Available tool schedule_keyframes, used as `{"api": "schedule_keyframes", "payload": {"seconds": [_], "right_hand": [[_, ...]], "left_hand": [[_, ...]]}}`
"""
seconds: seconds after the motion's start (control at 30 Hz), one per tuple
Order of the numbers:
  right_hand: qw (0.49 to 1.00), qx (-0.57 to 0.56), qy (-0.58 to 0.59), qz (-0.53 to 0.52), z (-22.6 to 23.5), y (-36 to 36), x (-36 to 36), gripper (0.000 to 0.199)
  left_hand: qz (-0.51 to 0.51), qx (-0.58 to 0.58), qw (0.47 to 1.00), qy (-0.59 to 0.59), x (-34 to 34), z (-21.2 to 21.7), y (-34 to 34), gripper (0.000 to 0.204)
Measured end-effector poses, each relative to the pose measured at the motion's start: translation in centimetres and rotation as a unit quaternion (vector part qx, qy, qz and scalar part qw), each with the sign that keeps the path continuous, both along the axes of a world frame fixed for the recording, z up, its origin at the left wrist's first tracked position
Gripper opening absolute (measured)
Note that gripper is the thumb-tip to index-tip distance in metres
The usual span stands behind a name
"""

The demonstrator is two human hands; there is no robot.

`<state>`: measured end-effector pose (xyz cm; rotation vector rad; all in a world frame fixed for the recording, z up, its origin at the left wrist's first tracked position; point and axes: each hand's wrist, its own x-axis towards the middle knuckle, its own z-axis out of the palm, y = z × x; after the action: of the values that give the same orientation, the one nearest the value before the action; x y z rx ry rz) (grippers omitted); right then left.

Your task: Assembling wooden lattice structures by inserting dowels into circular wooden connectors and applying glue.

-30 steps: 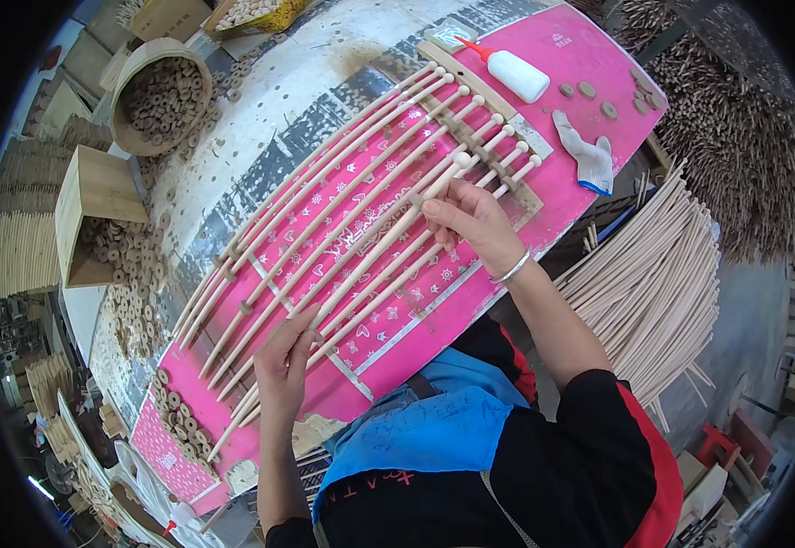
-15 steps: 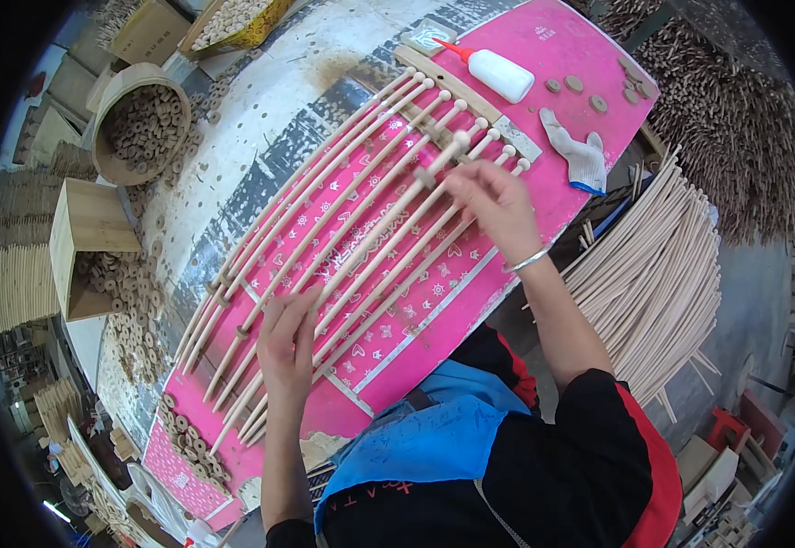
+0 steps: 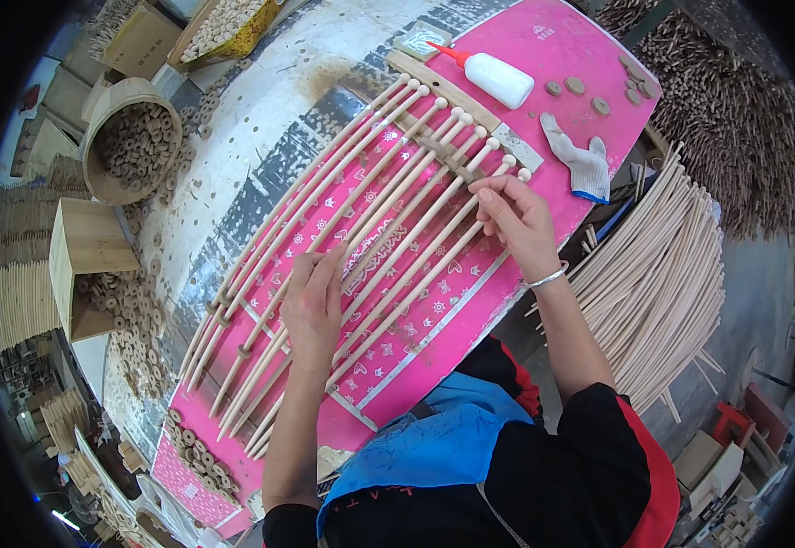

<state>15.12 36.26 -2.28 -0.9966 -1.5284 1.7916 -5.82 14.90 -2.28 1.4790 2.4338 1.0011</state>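
I have the rods (image 3: 399, 194) lying side by side across the pink tabletop (image 3: 567, 66), their ball ends (image 3: 440, 103) toward a wooden strip (image 3: 457, 97) near the far edge, plain ends toward the tabletop's left end. My left hand (image 3: 313, 300) is over the middle of the set, fingers bent together with the tips at one rod; I can't tell whether that grip is closed on it. My right hand (image 3: 521, 226) is near the ball ends, thumb and fingers curled beside the outermost rods on the near-edge side; again I can't make out whether the grip holds anything.

What crowds me: a row of ring spacers (image 3: 457, 164) sits among the rods just beside my right fingertips, and my left forearm covers part of the plain ends. Beyond the strip, toward the right end, a white bottle with a red nozzle (image 3: 500, 81) lies on its side, with a white glove (image 3: 582, 163) and loose discs (image 3: 574, 86) farther along. A heap of rings (image 3: 198, 452) occupies the left end. Past the far edge of the pink stand a round tub (image 3: 121, 94) and a wooden box (image 3: 96, 224), both with rings inside. A bundle of bare sticks (image 3: 649, 283) is off the near edge.
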Motion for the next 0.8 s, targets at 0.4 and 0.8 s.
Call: {"api": "schedule_keyframes", "payload": {"seconds": [0.4, 0.8], "right_hand": [[0.999, -0.005, 0.025, 0.036, -0.3, -0.6, 0.1, 0.022], [0.996, 0.015, 0.031, 0.086, -0.5, -2.3, -0.5, 0.022]], "left_hand": [[0.003, -0.041, 0.981, 0.19, -0.1, -0.9, 0.3, 0.036], [0.033, -0.068, 0.993, 0.092, -6.5, -1.6, -5.1, 0.03]]}}
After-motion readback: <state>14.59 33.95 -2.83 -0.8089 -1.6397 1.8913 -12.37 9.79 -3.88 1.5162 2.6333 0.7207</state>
